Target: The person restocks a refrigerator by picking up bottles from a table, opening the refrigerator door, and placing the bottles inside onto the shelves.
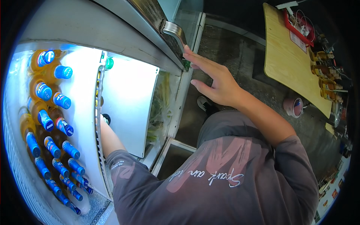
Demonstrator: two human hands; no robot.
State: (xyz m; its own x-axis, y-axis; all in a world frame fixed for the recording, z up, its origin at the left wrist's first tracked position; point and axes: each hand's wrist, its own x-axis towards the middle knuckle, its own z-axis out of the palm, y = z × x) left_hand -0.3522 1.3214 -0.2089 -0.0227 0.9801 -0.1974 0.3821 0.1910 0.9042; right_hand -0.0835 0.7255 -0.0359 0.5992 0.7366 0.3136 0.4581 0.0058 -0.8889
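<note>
My left arm reaches into a lit display refrigerator. My left hand (101, 120) is mostly hidden behind a white wire-edged shelf (81, 92), so its grip cannot be made out. A small dark round thing (106, 118) shows beside the wrist. Behind the same shelf edge, a green bottle cap (109, 63) and parts of yellowish bottles are visible. On the near shelf stand several amber bottles with blue foil necks (44, 91). My right hand (215, 74) is empty, thumb apart from the fingers, with its fingertips at the lower end of a metal door handle (175, 31).
Bagged green vegetables (160, 109) lie below a white shelf panel (128, 104). The refrigerator's door frame (187, 76) runs beside my right hand. A yellow table (287, 62) at right bears a red tray (299, 26) and several amber bottles (326, 70). A pink bucket (292, 107) stands on the floor.
</note>
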